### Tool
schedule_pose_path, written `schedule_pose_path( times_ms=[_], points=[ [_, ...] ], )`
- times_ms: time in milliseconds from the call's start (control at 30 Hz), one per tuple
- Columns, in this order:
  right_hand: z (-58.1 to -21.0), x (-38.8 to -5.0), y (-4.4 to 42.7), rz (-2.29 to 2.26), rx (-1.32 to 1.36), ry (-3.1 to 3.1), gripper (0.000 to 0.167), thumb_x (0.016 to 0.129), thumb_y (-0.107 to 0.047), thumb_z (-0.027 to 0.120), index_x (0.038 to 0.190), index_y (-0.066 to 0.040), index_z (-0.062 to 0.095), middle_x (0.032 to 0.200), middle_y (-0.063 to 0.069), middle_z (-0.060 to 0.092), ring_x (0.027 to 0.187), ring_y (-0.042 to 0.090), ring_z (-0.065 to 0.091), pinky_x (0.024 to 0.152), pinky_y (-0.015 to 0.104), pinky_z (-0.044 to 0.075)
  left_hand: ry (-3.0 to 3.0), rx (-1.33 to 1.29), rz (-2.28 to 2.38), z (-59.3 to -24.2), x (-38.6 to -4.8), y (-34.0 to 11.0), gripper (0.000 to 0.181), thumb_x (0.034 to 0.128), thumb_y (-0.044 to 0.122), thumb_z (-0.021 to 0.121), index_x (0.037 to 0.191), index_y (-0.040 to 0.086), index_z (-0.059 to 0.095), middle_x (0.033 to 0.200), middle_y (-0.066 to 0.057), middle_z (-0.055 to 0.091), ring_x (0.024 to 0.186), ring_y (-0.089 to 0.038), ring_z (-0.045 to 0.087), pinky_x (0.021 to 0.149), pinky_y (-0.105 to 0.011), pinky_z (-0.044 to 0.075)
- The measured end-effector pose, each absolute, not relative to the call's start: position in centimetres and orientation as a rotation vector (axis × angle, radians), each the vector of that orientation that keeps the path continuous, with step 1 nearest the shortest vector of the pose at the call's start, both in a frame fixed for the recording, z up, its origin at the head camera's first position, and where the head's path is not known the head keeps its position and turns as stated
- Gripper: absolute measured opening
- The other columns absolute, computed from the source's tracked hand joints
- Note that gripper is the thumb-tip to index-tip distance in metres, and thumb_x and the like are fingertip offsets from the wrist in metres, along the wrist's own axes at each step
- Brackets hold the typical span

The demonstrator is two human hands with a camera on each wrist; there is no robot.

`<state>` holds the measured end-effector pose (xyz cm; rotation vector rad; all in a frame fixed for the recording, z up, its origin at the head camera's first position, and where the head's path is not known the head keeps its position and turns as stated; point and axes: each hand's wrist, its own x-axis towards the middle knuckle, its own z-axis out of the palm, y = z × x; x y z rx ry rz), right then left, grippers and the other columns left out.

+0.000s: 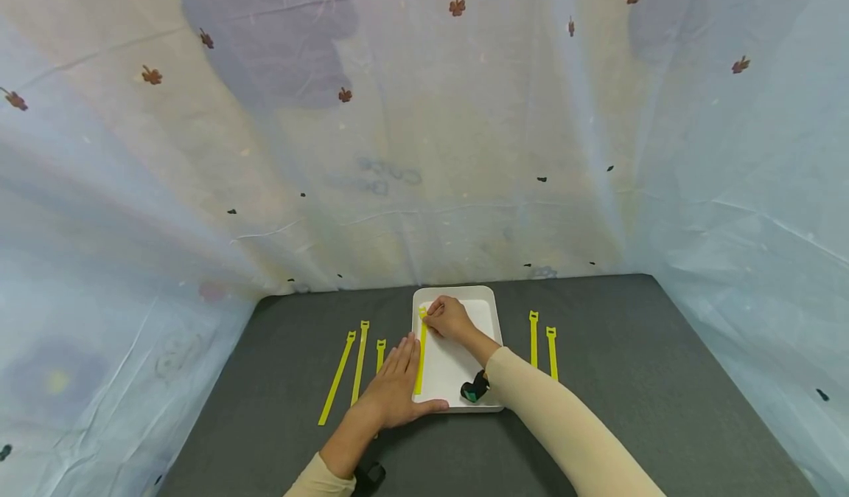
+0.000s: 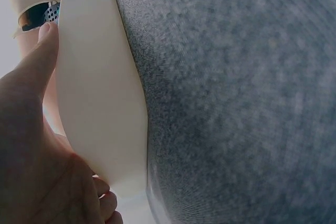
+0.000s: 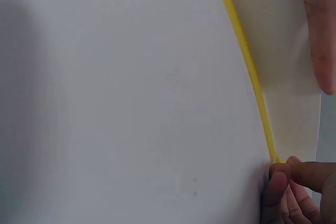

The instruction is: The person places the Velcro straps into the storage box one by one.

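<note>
A white rectangular tray sits on the dark grey table. Along its left inner side lies a yellow cable tie, a flat strap with a slotted head at the far end. My right hand pinches this tie close to its head; in the right wrist view the fingertips cover that end. My left hand rests on the tray's left rim with straight fingers, its thumb along the near wall.
Several more yellow cable ties lie on the table: a group with one tie left of the tray, and a pair including another tie to the right, partly behind my right forearm. A patterned curtain hangs behind.
</note>
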<state>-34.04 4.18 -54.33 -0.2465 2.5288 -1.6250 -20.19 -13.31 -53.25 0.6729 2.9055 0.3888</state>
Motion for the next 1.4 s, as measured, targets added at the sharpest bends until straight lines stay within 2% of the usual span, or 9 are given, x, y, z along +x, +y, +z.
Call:
schedule_pose_path(
  times_ms=[400,567,700,833,1133,1300,1400],
  points=[
    [-53.7,-33.2,4.3,-1.575,-0.263,2.554,0.016,0.097,-0.004,0.077,0.099,0.002,0.063,0.075,0.006,0.068,0.06,0.014,0.065,0.055,0.022,0.052,2.908,0.66,0.401,-53.5,-20.3,-13.3,0.128,0.0895,0.085,0.061,0.171,-0.002,0.013,0.18,-0.019,0.006,0.166,-0.036,0.009,0.134,-0.052,0.017],
    [-53.2,-32.9,4.5,-1.602,-0.25,2.494,0.026,0.096,-0.004,0.077,0.111,0.009,0.061,0.079,0.011,0.072,0.068,0.024,0.074,0.06,0.026,0.059,2.906,0.654,0.407,-53.5,-20.3,-13.3,0.128,0.0895,0.085,0.062,0.171,-0.002,0.013,0.18,-0.019,0.006,0.166,-0.036,0.009,0.134,-0.052,0.016],
    [-53.2,-32.9,4.7,-1.608,-0.214,2.465,0.035,0.098,-0.006,0.077,0.121,0.01,0.057,0.084,0.014,0.076,0.073,0.026,0.078,0.068,0.032,0.064,2.905,0.651,0.398,-53.5,-20.3,-13.3,0.128,0.0894,0.085,0.061,0.171,-0.002,0.013,0.18,-0.019,0.005,0.166,-0.036,0.009,0.134,-0.052,0.017],
    [-52.9,-32.7,5.0,-1.599,-0.208,2.455,0.036,0.099,-0.009,0.077,0.124,0.009,0.057,0.088,0.014,0.077,0.075,0.025,0.078,0.072,0.035,0.065,2.905,0.65,0.402,-53.5,-20.3,-13.2,0.129,0.0891,0.086,0.061,0.171,-0.001,0.013,0.18,-0.019,0.005,0.166,-0.035,0.009,0.134,-0.052,0.017],
    [-51.2,-31.6,5.9,-1.554,-0.288,2.503,0.035,0.1,-0.01,0.076,0.126,0.008,0.062,0.093,0.013,0.076,0.081,0.028,0.078,0.071,0.033,0.064,2.893,0.664,0.451,-53.3,-20.0,-13.2,0.128,0.0895,0.082,0.065,0.17,-0.003,0.013,0.179,-0.02,0.005,0.166,-0.037,0.009,0.133,-0.055,0.017],
    [-49.6,-30.5,6.8,-1.592,-0.368,2.47,0.032,0.103,-0.011,0.073,0.126,0.009,0.064,0.103,0.021,0.077,0.093,0.04,0.078,0.085,0.049,0.066,2.895,0.66,0.441,-53.3,-20.1,-13.3,0.128,0.0895,0.084,0.063,0.17,-0.003,0.013,0.179,-0.02,0.005,0.166,-0.036,0.009,0.133,-0.054,0.017],
    [-48.9,-30.0,7.5,-1.606,-0.421,2.472,0.03,0.104,-0.013,0.073,0.125,0.008,0.065,0.106,0.025,0.076,0.096,0.044,0.077,0.087,0.051,0.065,2.903,0.659,0.429,-53.3,-20.1,-13.3,0.129,0.0892,0.085,0.062,0.17,-0.002,0.013,0.179,-0.02,0.006,0.166,-0.036,0.009,0.133,-0.053,0.018]
  ],
)
